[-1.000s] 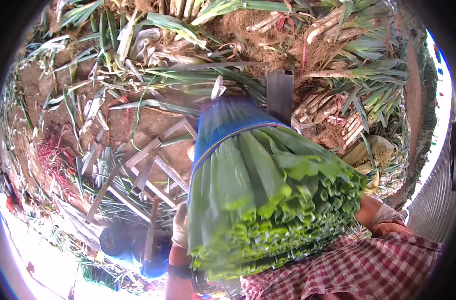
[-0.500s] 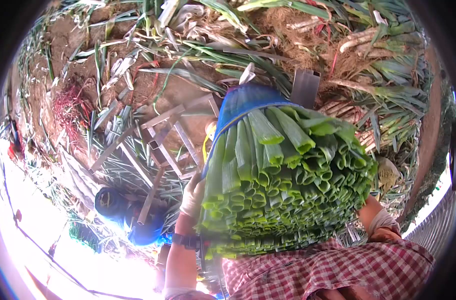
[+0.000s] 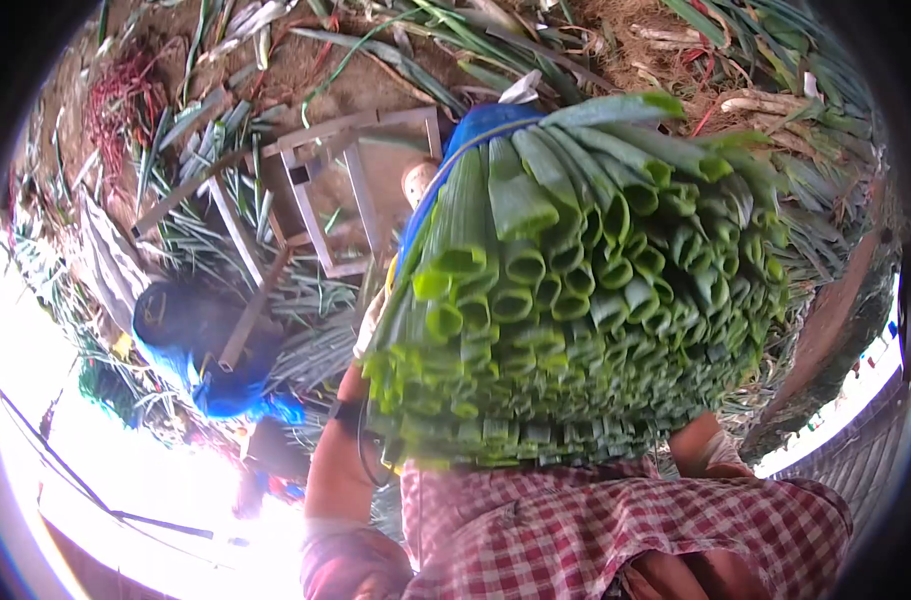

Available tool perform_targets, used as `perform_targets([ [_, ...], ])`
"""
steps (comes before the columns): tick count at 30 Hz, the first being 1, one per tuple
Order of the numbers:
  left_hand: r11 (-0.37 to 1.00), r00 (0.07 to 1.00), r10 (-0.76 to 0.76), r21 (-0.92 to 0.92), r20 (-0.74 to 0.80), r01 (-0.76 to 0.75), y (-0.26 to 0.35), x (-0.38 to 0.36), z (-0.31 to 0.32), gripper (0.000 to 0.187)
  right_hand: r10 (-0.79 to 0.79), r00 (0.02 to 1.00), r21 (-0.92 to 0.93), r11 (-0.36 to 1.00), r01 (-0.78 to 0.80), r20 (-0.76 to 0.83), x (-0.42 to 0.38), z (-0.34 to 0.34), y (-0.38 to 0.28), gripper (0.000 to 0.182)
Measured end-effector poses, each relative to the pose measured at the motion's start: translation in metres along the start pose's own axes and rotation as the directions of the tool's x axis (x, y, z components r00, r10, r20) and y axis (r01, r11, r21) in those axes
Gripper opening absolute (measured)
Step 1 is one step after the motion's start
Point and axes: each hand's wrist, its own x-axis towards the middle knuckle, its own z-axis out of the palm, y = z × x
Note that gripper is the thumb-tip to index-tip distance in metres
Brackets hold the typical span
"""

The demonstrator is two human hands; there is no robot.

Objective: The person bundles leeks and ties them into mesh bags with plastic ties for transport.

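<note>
A large bundle of green onions (image 3: 576, 290) fills the middle of the view, its cut hollow green tops facing me. Blue sheeting (image 3: 481, 122) wraps the far end, with a cord around it. My left hand (image 3: 370, 322), in a pale glove, holds the bundle's left side; its fingers are mostly hidden behind the leaves. On the right, my forearm (image 3: 698, 440) reaches under the bundle, and the right hand is out of sight behind it.
A metal frame (image 3: 321, 195) stands left of the bundle. Near it lies a blue wrapped bundle (image 3: 191, 335). Red ties (image 3: 126, 100) sit in a heap at upper left. Loose green onions (image 3: 816, 190) lie at right, and leaf scraps cover the ground.
The bundle has come up closer to the camera, and its cut tops look larger. Frame and blue wrapped bundle have shifted left and upward in view. My left hand stays at the bundle's side.
</note>
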Motion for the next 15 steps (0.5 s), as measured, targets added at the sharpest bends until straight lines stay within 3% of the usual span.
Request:
perform_targets([
  [4, 0.988, 1.0, 0.007, -0.155, -0.028, -0.011, 0.003, -0.011, 0.032, 0.037, -0.039, 0.999, 0.074, 0.997, 0.038, 0.01, -0.007, -0.004, -0.004, 0.032],
  [8, 0.966, 0.986, 0.132, -0.236, 0.104, -0.104, 0.052, 0.029, 0.049, 0.035, -0.103, 0.994, 0.304, 0.947, 0.106, -0.028, -0.009, -0.021, -0.035, 0.032],
  [13, 0.946, 0.895, 0.259, -0.282, 0.362, -0.16, 0.103, 0.035, 0.07, 0.033, -0.27, 0.963, 0.722, 0.661, 0.203, -0.024, -0.02, -0.067, -0.118, 0.032],
  [15, 0.951, 0.765, 0.296, -0.251, 0.572, -0.179, 0.11, 0.015, 0.069, 0.033, -0.352, 0.936, 0.844, 0.508, 0.175, 0.018, -0.035, -0.084, -0.143, 0.032],
])
